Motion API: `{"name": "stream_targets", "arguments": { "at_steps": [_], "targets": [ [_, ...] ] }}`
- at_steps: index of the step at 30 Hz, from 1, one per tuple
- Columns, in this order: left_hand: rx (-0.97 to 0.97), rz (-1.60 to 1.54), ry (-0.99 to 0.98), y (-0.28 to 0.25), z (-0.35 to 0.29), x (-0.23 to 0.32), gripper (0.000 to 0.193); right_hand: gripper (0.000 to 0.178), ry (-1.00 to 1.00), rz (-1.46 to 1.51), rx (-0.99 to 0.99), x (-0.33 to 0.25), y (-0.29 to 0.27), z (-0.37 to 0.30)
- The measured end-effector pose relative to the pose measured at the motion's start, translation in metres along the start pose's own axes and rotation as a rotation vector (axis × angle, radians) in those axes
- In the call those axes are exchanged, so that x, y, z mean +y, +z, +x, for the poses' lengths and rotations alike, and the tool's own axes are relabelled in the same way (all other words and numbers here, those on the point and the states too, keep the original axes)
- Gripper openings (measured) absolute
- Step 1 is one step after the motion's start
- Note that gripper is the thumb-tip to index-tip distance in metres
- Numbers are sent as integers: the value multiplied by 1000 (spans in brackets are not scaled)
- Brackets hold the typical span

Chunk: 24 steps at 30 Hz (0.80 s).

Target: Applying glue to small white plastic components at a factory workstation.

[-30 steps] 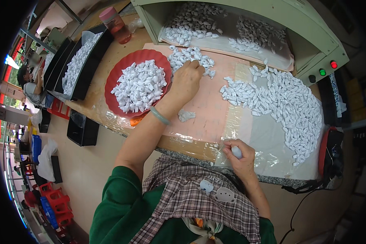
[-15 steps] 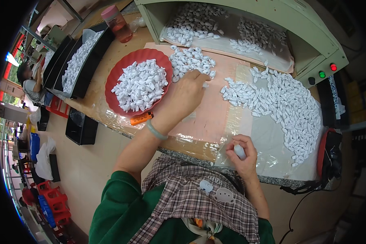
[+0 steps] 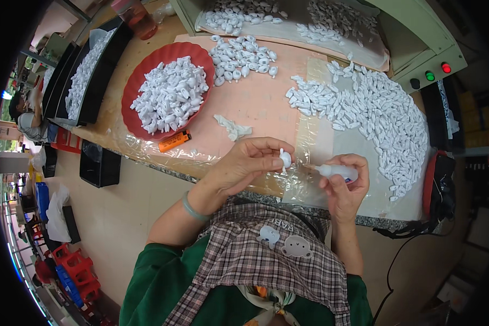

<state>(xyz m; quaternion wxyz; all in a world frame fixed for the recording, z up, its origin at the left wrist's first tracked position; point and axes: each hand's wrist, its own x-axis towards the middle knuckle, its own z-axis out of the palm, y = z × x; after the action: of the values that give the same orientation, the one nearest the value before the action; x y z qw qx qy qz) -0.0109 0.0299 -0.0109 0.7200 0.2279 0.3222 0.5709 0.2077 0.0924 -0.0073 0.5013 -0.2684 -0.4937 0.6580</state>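
Between thumb and fingers, my left hand [image 3: 231, 169] pinches a small white rounded piece [image 3: 285, 158] above the table's front part. To its right, my right hand [image 3: 349, 191] is closed around a small squeeze bottle [image 3: 338, 173], white and translucent. The bottle lies tilted to the left, its thin nozzle pointing at the white piece with a small gap between. Beyond my left hand stands a red scalloped bowl [image 3: 129, 106] heaped with small white pieces. A loose group of white rounded pieces [image 3: 242, 61] lies beside the bowl; a wide spread of slimmer white pieces [image 3: 383, 125] covers the right side.
A crumpled tissue [image 3: 232, 128] and an orange lighter-like object [image 3: 175, 141] lie near the bowl. At the back, a green metal cabinet [image 3: 413, 51] with lit buttons holds more pieces. Black trays [image 3: 100, 81] and a pink-lidded jar [image 3: 136, 20] stand left. Another person [image 3: 27, 119] sits far left.
My left hand has come back from the loose pieces beside the bowl, now holding one near my right hand. My right hand has raised the bottle and turned its nozzle leftward.
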Motion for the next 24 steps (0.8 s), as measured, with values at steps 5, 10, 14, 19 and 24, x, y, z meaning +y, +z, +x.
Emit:
{"name": "stream_targets", "arguments": {
  "at_steps": [5,10,14,19,24],
  "targets": [
    [-11,21,-39,4,-6,0,29,42,-118,-206,28,-14,4,-4],
    [-39,-31,-11,10,-7,-2,28,50,-203,-312,32,-17,7,-7],
    [-15,-82,-45,11,-7,-3,28,49,-207,-347,29,-17,7,-8],
    [-4,-123,-95,9,-7,-6,30,48,-207,-356,20,-17,5,-8],
    [10,-129,-103,11,-8,-5,32,39,-232,-307,-23,-17,-4,-9]
  ]
}}
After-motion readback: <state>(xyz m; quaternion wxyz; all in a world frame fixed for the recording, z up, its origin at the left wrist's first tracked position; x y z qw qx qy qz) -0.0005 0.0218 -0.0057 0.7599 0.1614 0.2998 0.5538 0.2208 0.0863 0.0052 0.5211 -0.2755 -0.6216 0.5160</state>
